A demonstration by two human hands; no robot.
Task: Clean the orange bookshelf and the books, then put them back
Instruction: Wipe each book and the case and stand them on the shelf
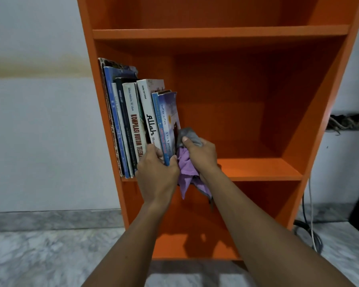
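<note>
While the left hand pinches the lower edge of the blue-spined paperback, seemingly steadying the row of upright books on the orange bookshelf's middle board, the right hand clutches a bunched purple-and-grey cloth against its cover, apparently wiping.

The orange bookshelf stands on a grey marbled floor, backed against a pale wall; its middle shelf carries a row of books — upright, spines outward, pressed to the left side wall, tallest at the left; the row fills only the board's left part; cables trail on the floor just beside the bookshelf's right foot.
</note>
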